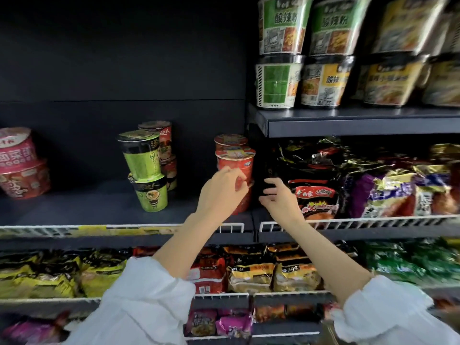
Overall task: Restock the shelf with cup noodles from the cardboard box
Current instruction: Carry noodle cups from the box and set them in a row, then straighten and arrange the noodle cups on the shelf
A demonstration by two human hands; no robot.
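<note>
A stack of red cup noodles (236, 159) stands at the right end of the dark middle shelf (99, 207), with another red cup (230, 140) behind it. My left hand (222, 192) reaches in front of the stack, its curled fingers on the lower red cup (246, 201) at its rim. My right hand (277, 197) hovers just right of the stack by the dark shelf divider (258, 158), thumb and fingers curved in a C. Whether it holds anything dark is unclear. The cardboard box is out of view.
Stacked green and red cups (146, 170) stand mid-shelf and pink bowls (20, 163) at the far left. Noodle packets (348, 185) fill the bay to the right behind a white wire rail (348, 222). Green and yellow tubs (323, 70) sit on the upper shelf, more packets (249, 272) below.
</note>
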